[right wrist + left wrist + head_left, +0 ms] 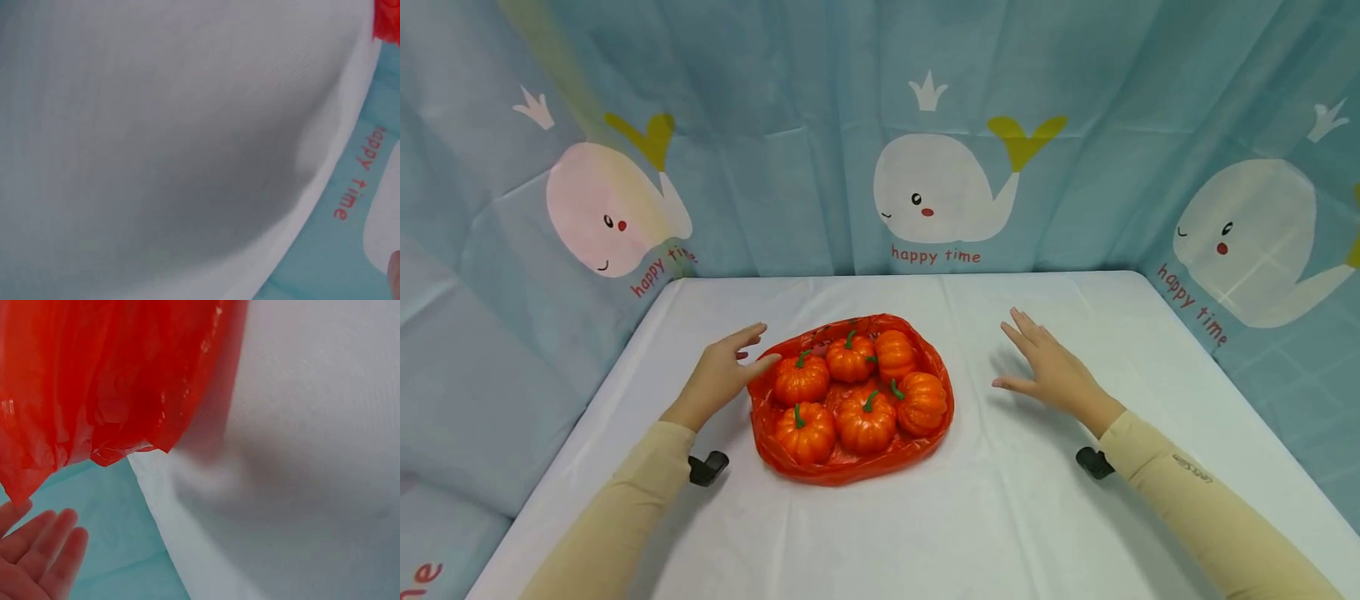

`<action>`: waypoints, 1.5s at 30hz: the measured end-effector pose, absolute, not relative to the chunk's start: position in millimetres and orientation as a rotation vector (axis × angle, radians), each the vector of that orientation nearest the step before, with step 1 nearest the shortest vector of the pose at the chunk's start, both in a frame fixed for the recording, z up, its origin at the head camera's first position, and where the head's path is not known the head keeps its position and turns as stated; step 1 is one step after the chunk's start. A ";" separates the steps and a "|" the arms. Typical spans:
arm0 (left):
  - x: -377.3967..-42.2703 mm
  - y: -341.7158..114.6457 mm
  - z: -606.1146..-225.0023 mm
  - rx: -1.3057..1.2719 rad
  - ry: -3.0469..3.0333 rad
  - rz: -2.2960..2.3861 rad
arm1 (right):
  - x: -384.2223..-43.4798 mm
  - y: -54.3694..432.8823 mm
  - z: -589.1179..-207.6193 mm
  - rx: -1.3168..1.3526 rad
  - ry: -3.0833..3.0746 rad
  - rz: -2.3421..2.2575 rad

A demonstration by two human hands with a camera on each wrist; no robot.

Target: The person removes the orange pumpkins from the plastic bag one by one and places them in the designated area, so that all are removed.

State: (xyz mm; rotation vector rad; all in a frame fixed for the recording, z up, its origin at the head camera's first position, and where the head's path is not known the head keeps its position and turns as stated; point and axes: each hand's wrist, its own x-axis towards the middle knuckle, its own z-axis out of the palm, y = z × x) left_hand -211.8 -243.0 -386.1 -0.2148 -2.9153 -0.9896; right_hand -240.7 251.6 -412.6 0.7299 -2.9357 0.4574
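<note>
In the head view a red plastic bag (842, 477), its mouth spread wide, sits on the white table and holds several small orange pumpkins (867, 421) with green stems. My left hand (721, 375) is at the bag's left rim, fingers apart and thumb overlapping the edge in this view; nothing is in its grasp. The left wrist view has the bag's crinkled side (112, 375) above the extended fingers (65, 562). Well to the right of the bag, my right hand (1048, 367) hovers over the table with fingers spread, holding nothing. Only one fingertip (394, 275) shows in the right wrist view.
A white cloth covers the table (880, 542). Blue curtains (775, 183) with whale prints and "happy time" lettering enclose its back and sides. Dark wrist devices (707, 468) sit under both cuffs.
</note>
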 end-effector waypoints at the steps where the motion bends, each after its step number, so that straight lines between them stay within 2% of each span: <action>1: -211.6 -242.4 -386.6 -0.206 -2.904 -1.034 | -239.4 250.6 -412.2 0.736 -2.930 0.462; 23: -210.6 -233.6 -396.4 -0.004 -2.815 -1.505 | -210.7 220.4 -403.5 0.764 -2.950 0.699; 45: -210.0 -226.1 -405.2 0.105 -2.725 -1.609 | -187.5 181.2 -399.0 0.955 -2.795 0.946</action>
